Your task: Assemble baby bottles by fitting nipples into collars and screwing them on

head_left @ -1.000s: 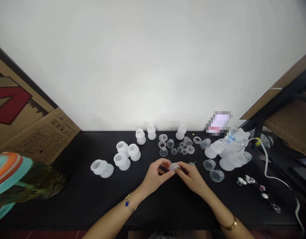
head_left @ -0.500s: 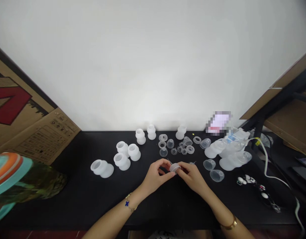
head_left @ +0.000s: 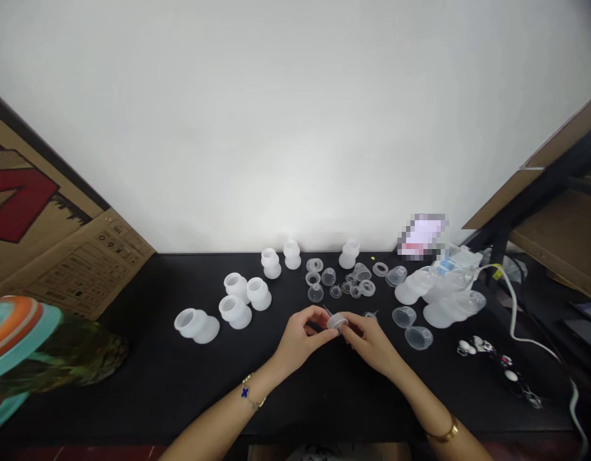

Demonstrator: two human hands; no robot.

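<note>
My left hand point(head_left: 299, 340) and my right hand point(head_left: 369, 341) meet over the middle of the black table point(head_left: 132, 378). Both pinch one small clear plastic cap point(head_left: 337, 321) between their fingertips, just above the tabletop. Behind the hands lie several small clear rings and cups point(head_left: 343, 280). To the left stand several white frosted silicone pieces point(head_left: 237, 299). More clear cups point(head_left: 412, 326) and frosted pieces point(head_left: 439, 294) lie to the right.
A cardboard box point(head_left: 50, 243) leans at the left, with a teal and orange object point(head_left: 16, 333) in front of it. A white cable point(head_left: 530, 333) and small earbud-like items point(head_left: 487, 352) lie at the right, beside a dark shelf frame point(head_left: 540, 198).
The hands stay together on the small cap, with only slight finger shifts; the view has drifted a little.
</note>
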